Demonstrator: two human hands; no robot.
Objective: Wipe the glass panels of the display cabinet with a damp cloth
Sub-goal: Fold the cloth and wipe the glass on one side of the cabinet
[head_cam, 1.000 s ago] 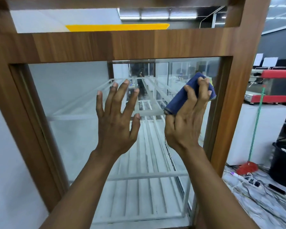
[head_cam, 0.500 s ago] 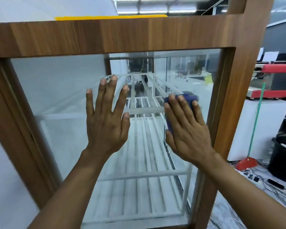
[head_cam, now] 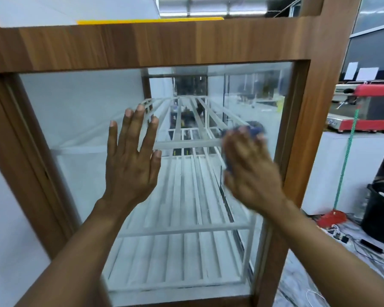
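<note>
Left hand (head_cam: 131,171) flat on glass (head_cam: 75,120), right hand (head_cam: 251,173) over cloth (head_cam: 255,127)

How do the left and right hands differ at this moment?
The left hand is bare, fingers spread, and sharp; the right hand presses a blue cloth and is motion-blurred. The left hand sits mid-panel; the right hand is near the wooden post. Both lie palm-forward on the glass panel.
</note>
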